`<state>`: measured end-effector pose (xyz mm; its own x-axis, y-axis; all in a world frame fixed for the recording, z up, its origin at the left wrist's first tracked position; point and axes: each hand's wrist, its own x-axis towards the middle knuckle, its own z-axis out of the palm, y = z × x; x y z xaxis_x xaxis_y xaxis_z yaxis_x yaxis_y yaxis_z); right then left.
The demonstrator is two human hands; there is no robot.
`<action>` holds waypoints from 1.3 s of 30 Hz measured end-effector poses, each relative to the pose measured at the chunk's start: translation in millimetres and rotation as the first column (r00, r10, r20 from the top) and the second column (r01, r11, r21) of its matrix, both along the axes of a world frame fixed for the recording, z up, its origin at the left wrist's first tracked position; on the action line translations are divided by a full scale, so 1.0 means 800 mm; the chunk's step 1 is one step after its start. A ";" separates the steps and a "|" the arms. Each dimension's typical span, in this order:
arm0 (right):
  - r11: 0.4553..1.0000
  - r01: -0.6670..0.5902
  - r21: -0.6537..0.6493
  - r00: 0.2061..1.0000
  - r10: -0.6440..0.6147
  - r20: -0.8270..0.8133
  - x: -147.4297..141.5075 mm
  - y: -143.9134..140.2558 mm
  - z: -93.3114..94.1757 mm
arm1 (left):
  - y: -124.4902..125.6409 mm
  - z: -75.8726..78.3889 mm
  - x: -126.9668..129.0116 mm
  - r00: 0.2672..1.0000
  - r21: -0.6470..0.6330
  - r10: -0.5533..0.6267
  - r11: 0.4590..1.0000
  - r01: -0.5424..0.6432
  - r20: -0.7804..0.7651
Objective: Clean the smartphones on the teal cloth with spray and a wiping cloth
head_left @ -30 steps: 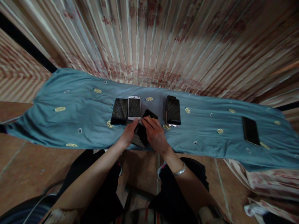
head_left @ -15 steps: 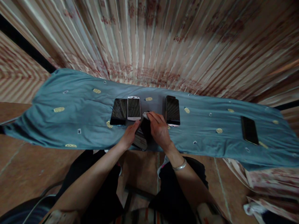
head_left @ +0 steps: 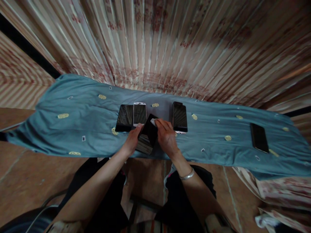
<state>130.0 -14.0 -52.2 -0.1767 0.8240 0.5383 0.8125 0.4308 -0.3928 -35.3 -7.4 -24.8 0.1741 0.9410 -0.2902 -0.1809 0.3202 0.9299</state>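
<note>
My left hand point(head_left: 131, 139) grips a black smartphone point(head_left: 147, 136) by its left edge, the thumb lying along the side. The phone is slanted, with curtain stripes reflected in its lower part. My right hand point(head_left: 167, 137) is closed around a small white cloth or wipe point(head_left: 153, 121), pressed at the phone's upper right edge. Most of that cloth is hidden by the fingers. Just beyond my left hand a white-framed phone point(head_left: 140, 114) lies beside a larger black phone point(head_left: 124, 118).
To the right of my hands, a black phone point(head_left: 180, 119) overlaps another dark one. Farther right lies a single dark phone point(head_left: 259, 137). All rest on a narrow table under a teal patterned cloth point(head_left: 94, 129). A pleated curtain point(head_left: 155, 45) hangs along the far edge.
The held phone has turned so more of its dark face shows, and its top end is now visible. My right hand with the white cloth has shifted slightly right and down.
</note>
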 end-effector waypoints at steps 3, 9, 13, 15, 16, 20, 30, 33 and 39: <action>0.998 -0.056 -0.022 0.998 0.056 0.014 -0.011 -0.006 0.001 | 0.006 0.003 -0.001 0.999 -0.008 0.052 0.999 -0.052 -0.003; 0.999 -0.044 0.023 0.999 0.045 -0.005 -0.015 -0.001 0.002 | 0.011 0.002 0.000 0.999 -0.018 0.054 0.998 -0.054 -0.005; 0.998 0.022 0.055 0.999 -0.020 -0.036 -0.001 0.011 0.002 | 0.005 -0.003 0.008 0.999 -0.007 -0.034 0.999 0.034 0.001; 0.997 0.043 0.064 0.998 -0.040 -0.044 0.001 0.013 0.002 | 0.003 -0.005 0.011 0.998 0.004 -0.059 0.998 0.059 -0.024; 0.997 0.043 0.061 0.998 -0.040 -0.045 0.001 0.013 0.001 | 0.003 -0.005 0.012 0.997 0.012 -0.063 0.998 0.063 -0.035; 1.000 -0.022 0.012 1.000 0.022 -0.022 -0.012 0.007 -0.001 | 0.008 -0.005 0.010 0.996 0.049 -0.047 0.998 0.051 -0.079; 0.999 0.008 0.046 0.998 -0.005 -0.056 -0.008 0.015 0.004 | 0.008 -0.018 0.007 0.988 0.074 -0.126 0.988 0.132 -0.087; 0.997 0.004 0.082 0.999 0.000 -0.051 -0.009 0.015 0.004 | 0.006 -0.016 0.007 0.988 0.063 -0.112 0.991 0.119 -0.106; 0.995 -0.099 0.019 0.995 0.100 -0.009 -0.032 -0.002 0.003 | 0.014 -0.014 0.004 0.994 0.002 0.011 1.000 -0.011 -0.112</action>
